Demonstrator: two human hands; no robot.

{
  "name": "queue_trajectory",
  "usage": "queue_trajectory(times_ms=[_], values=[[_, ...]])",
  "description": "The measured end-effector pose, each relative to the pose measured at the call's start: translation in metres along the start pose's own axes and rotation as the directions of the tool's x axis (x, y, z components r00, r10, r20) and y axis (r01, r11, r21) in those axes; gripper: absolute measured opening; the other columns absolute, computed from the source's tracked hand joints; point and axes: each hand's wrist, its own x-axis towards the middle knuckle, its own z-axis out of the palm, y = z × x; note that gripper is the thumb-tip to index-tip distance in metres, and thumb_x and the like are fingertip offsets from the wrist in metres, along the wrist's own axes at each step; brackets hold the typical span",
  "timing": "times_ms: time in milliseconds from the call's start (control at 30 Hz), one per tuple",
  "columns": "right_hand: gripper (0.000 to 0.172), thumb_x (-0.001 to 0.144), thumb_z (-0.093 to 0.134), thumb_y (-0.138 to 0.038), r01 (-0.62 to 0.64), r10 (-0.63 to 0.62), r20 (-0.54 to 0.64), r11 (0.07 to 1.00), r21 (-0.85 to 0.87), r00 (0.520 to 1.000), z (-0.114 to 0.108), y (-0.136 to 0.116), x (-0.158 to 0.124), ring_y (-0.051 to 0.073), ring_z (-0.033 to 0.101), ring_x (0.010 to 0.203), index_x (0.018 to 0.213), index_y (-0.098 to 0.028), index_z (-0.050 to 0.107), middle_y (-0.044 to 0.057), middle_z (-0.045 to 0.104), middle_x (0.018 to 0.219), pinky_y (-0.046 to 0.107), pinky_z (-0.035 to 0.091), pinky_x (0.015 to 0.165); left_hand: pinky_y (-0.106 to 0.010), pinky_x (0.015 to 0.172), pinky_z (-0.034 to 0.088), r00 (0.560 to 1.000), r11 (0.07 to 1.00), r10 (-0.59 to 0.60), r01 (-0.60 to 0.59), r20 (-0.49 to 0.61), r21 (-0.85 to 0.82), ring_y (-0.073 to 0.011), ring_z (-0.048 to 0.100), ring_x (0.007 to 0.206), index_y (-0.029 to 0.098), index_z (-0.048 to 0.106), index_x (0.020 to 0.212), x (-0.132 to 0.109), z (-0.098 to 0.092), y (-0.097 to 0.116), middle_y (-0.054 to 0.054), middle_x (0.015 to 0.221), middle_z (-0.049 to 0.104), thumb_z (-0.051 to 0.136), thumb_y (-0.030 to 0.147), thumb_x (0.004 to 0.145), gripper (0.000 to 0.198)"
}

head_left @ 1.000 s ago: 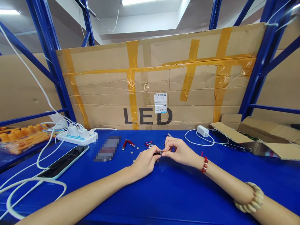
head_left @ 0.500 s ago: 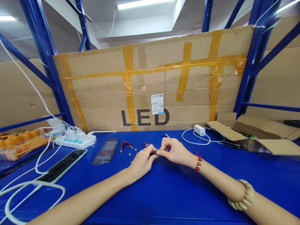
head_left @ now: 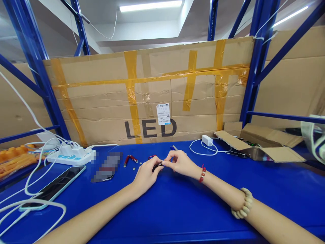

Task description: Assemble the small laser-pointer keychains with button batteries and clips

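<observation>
My left hand (head_left: 146, 172) is closed around a small dark cylinder (head_left: 157, 165), most of it covered by the fingers. Thumb and forefinger of my right hand (head_left: 180, 162) pinch at the cylinder's right end. Beyond the right fingers, a thin pen-like piece (head_left: 174, 148) lies partly hidden. A red loop (head_left: 151, 157) shows just past my left hand. To the left of it lie two short red tubes with metal ends (head_left: 126, 161) (head_left: 133, 158) and a few small round silver pieces (head_left: 134, 168), like button cells.
A blurred-out flat item (head_left: 108, 166), a phone (head_left: 54, 188) and loose white cables lie to the left. Behind them is a white power strip (head_left: 73, 157). A white charger (head_left: 207, 140) and an open cardboard box (head_left: 261, 140) stand at the back right, before a taped cardboard wall (head_left: 152, 95).
The view has turned slightly right, so everything sits further left in it. Both hands keep their grip on the dark cylinder, a bit more of which now shows.
</observation>
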Motion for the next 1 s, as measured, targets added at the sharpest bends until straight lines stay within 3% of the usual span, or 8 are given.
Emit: queue_trajectory(times_ms=[167,367,500,733,1000], values=[[0.034,0.071,0.057,-0.047,-0.073,0.067,0.054,0.991,0.112,0.996,0.0,-0.001,-0.001,0.007,0.044,0.035,0.062,-0.014,0.059,-0.004,0.049,0.04,0.018,0.032,0.037,-0.025,0.066,0.042,0.999,0.999,-0.032,0.032,-0.016,0.026,-0.0163,0.058,0.073,0.022,0.049,0.079,0.0,-0.001,0.002,0.002,0.078,0.064,0.048,0.022,0.082,0.003],[0.037,0.067,0.06,-0.051,-0.135,0.118,0.098,0.974,0.182,0.988,0.0,0.004,0.001,0.005,0.041,0.034,0.062,-0.015,0.058,-0.005,0.047,0.038,0.017,0.033,0.037,-0.025,0.064,0.042,1.0,0.999,-0.026,0.026,-0.013,0.033,-0.0165,0.06,0.074,0.022,0.049,0.085,-0.002,-0.002,0.006,0.001,0.081,0.066,0.047,0.024,0.083,0.003],[0.04,0.066,0.059,-0.054,-0.146,0.128,0.103,0.97,0.193,0.986,0.001,0.006,0.002,0.005,0.039,0.033,0.061,-0.015,0.057,-0.006,0.046,0.038,0.016,0.03,0.035,-0.024,0.061,0.041,1.0,0.997,-0.02,0.02,-0.009,0.074,-0.0165,0.06,0.072,0.025,0.052,0.099,-0.004,-0.004,0.011,0.002,0.082,0.066,0.046,0.024,0.084,0.016],[0.044,0.061,0.062,-0.057,-0.114,0.106,0.052,0.978,0.175,0.993,0.005,0.005,0.003,0.005,0.035,0.032,0.053,-0.015,0.052,-0.006,0.043,0.035,0.017,0.023,0.035,-0.022,0.06,0.04,1.0,0.991,-0.02,0.021,-0.013,0.129,-0.0157,0.059,0.068,0.026,0.056,0.098,-0.004,-0.005,0.011,0.003,0.077,0.065,0.045,0.026,0.084,0.017],[0.042,0.065,0.061,-0.056,-0.056,0.062,-0.061,0.994,0.093,0.996,0.009,0.0,0.0,0.007,0.038,0.036,0.055,-0.017,0.051,-0.005,0.042,0.041,0.02,0.028,0.038,-0.023,0.063,0.041,0.999,0.995,-0.025,0.029,-0.036,0.095,-0.0182,0.062,0.076,0.026,0.055,0.098,-0.005,-0.005,0.009,0.001,0.083,0.067,0.042,0.024,0.086,0.018]])
